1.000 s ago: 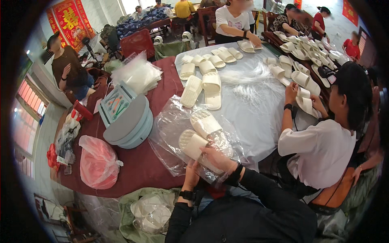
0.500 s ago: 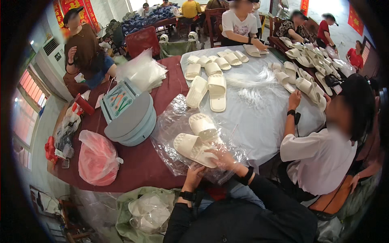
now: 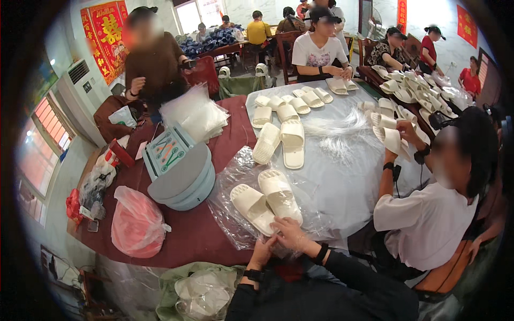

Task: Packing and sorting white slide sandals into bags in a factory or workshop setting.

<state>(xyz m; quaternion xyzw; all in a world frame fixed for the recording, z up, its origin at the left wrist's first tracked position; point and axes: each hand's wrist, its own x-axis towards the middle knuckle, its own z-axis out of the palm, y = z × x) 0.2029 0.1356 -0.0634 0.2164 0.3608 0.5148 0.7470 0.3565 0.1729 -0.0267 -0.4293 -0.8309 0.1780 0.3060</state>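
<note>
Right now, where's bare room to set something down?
Dark red cloth, between pink bag and clear bag. Grey sheet, between clear bag and the co-worker at right. Crowded: the sheet's far half, with slippers and white strands; the near edge, around the wearer's hands and slipper pair.

Six o'clock: dark jacket [image 3: 316, 299], cut off by the lower edge. Above it, the right hand [image 3: 293, 235] hides part of the cream slippers [image 3: 278, 195]. Seven o'clock: green sack [image 3: 167, 293], also cropped (its pale contents [image 3: 203, 297] unclear).
</note>
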